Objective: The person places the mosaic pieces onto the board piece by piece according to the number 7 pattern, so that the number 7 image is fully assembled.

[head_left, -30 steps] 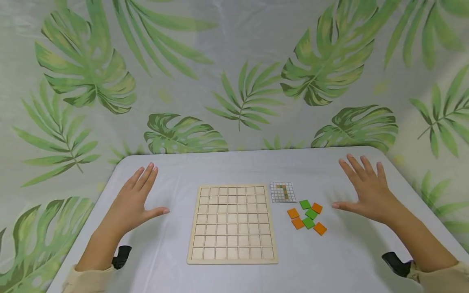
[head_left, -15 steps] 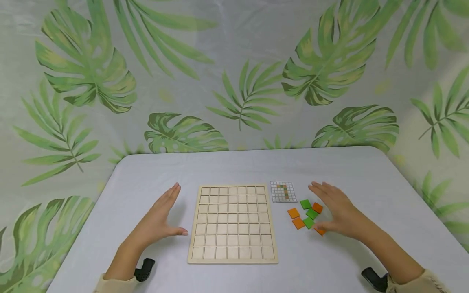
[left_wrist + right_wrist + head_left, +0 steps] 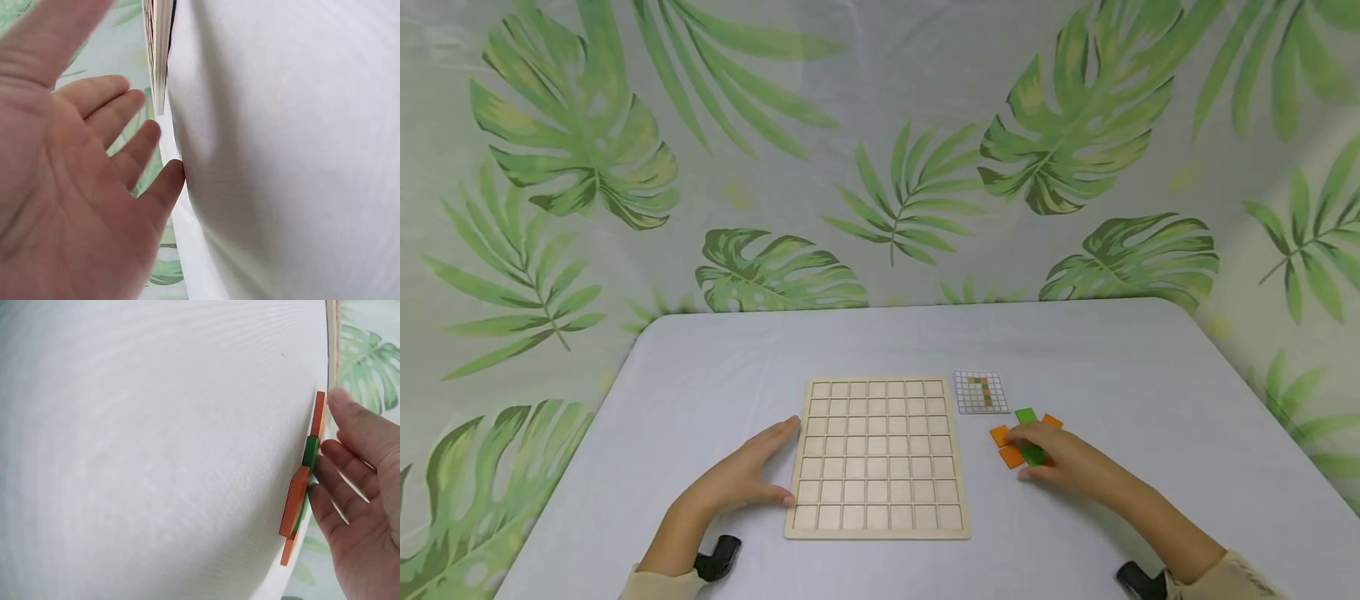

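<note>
A wooden board with a square grid (image 3: 880, 534) lies on the white table. My left hand (image 3: 737, 479) is at its left edge, thumb and fingers spread apart. In the left wrist view the fingers of the left hand (image 3: 106, 169) are extended near the board's edge (image 3: 159, 56); contact is hard to tell. My right hand (image 3: 1075, 467) reaches over a loose group of green tiles (image 3: 1026, 414) and orange tiles (image 3: 1011, 457), partly covering them. The right wrist view has the right hand's (image 3: 362, 487) fingertips beside the orange tile (image 3: 294, 503) and green tile (image 3: 310, 451), gripping none.
A small printed grid card (image 3: 981, 392) with a coloured pattern lies by the board's upper right corner, behind the tiles. The white-covered table (image 3: 880, 342) ends at a leaf-patterned cloth backdrop (image 3: 895, 208).
Both hands have come inward and down from their raised, spread pose. The left has moved right to the board's edge, the right has moved left over the tiles. Board and card have stayed put.
</note>
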`<state>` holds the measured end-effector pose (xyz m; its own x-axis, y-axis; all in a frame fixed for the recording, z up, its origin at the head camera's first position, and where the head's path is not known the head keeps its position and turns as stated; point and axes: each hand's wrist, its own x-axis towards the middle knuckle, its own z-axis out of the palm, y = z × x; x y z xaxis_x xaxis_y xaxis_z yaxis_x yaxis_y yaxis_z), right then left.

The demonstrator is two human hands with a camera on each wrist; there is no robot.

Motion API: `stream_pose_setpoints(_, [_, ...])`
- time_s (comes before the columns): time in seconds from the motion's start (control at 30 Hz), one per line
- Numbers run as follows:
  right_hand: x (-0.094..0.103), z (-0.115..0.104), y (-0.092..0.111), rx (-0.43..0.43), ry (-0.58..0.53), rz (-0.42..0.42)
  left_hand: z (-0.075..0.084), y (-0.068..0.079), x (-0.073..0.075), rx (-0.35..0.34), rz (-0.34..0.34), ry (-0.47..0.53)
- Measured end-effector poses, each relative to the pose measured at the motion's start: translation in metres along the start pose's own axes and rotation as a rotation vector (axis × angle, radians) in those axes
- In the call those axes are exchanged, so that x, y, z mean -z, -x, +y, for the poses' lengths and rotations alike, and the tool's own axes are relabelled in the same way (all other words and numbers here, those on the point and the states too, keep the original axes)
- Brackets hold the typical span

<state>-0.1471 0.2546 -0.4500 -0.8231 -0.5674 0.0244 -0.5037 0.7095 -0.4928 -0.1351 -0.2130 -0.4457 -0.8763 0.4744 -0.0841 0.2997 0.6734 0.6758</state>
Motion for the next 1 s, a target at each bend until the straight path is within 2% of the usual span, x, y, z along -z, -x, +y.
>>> stream_pose_setpoints(0.23, [-0.003, 0.005, -0.003, 0.021, 0.015, 0.015, -0.005, 0.001, -0.004, 0.005, -0.039, 0.031])
stream_pose_setpoints(0.47, [-0.004, 0.006, -0.003, 0.02, -0.004, 0.016, -0.011, 0.002, -0.006, -0.001, -0.037, 0.042])
stream_pose_setpoints(0.8, [-0.003, 0.003, -0.01, -0.043, -0.011, -0.023, -0.014, 0.003, -0.009, 0.002, -0.034, 0.058])
stream_pose_setpoints(1.0, [0.002, -0.008, -0.02, -0.064, -0.077, 0.009, -0.015, 0.004, -0.009, -0.004, -0.023, 0.062])
